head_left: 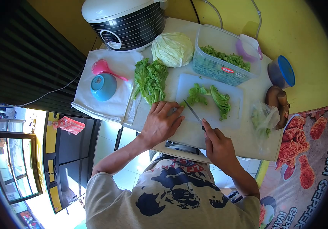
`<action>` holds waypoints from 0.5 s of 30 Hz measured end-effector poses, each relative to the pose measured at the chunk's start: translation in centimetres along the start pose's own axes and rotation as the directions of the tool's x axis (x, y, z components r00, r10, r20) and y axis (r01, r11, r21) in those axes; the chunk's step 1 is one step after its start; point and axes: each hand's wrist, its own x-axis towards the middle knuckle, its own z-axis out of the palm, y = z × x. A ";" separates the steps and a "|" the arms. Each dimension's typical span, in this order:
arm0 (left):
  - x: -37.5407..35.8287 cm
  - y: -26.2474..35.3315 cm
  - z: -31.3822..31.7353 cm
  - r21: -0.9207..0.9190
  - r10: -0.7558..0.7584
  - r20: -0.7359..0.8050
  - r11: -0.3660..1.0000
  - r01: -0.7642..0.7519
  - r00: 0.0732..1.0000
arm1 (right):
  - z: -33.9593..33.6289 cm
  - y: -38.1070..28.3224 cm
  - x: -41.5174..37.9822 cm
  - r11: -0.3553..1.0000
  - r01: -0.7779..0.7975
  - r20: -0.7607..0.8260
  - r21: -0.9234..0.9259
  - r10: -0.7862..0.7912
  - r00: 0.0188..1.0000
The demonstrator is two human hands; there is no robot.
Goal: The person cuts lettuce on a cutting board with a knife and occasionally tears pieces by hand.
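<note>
My right hand (219, 147) grips the dark handle of a knife (193, 111), its blade slanting over the left part of a white cutting board (209, 114). My left hand (162, 121) is closed at the board's left edge, its fingers on the stem end of a lettuce leaf (197, 95) beside the knife tip; the fingertips are partly hidden. Another lettuce leaf (221, 102) lies farther right on the board. Just beyond my left hand rests a bunch of lettuce (150, 80). Cut greens fill the lower part of a clear plastic container (219, 70) behind the board.
A cabbage (172, 49) and a rice cooker (127, 24) stand at the back. On the left, a blue bowl (103, 87) lies upside down near a pink ladle (104, 68). To the right are a plastic bag (265, 118) and a blue-lidded tub (282, 71).
</note>
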 end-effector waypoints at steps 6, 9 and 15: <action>-0.3 0.0 -0.2 0.018 0.002 0.002 1.000 -0.002 1.000 | 1.0 -0.1 -0.7 1.000 -0.009 0.043 0.010 0.008 0.999; -0.3 0.0 -0.2 0.018 -0.003 0.004 1.000 0.003 1.000 | 1.1 0.1 -0.9 1.000 -0.002 0.056 -0.021 0.003 0.998; -0.3 -0.1 -0.2 0.027 0.008 0.004 1.000 -0.008 1.000 | 1.1 -0.5 -0.1 0.997 0.012 0.047 -0.082 -0.008 0.999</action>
